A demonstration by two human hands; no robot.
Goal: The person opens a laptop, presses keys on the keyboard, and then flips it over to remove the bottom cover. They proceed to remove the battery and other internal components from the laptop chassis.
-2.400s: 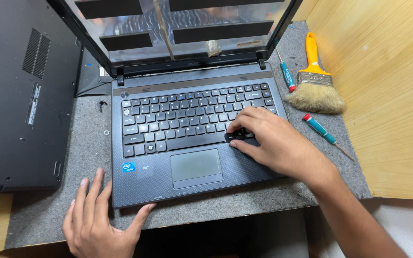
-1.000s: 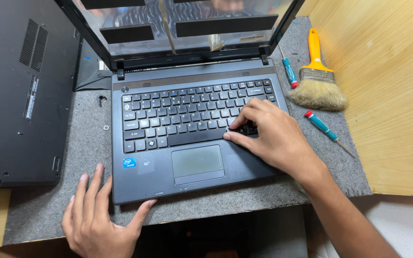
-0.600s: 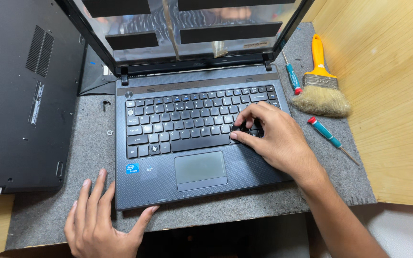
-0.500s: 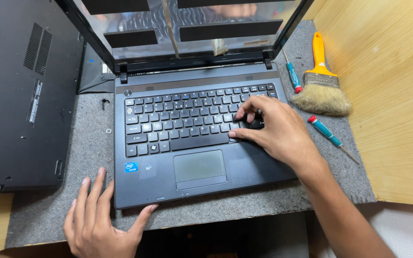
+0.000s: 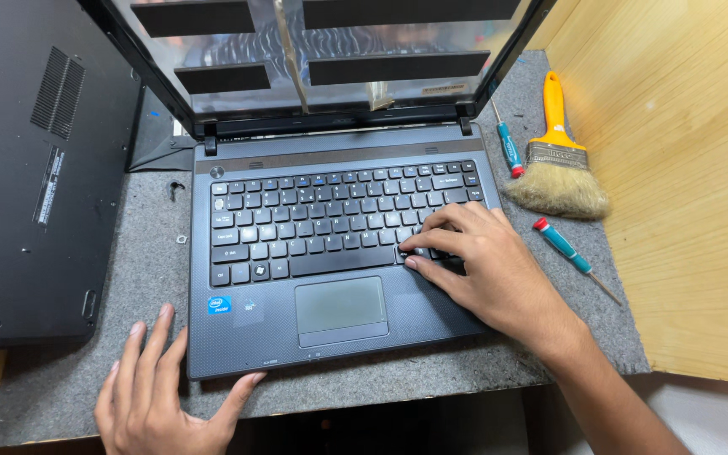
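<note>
The left hand lies flat, near, fingers spread; the right hand reaches farther, fingers curled down.

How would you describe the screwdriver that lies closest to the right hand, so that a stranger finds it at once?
Start at the open laptop on the grey mat and look to its right, past the right hand. Just below the orange-handled paintbrush lies a small teal screwdriver with a red cap, pointing toward the mat's lower right corner. The other screwdriver lies higher, beside the laptop's hinge.

Repair workshop: grey felt mat, screwdrivers, dust brush, stripped laptop screen, spare laptop base.
</note>
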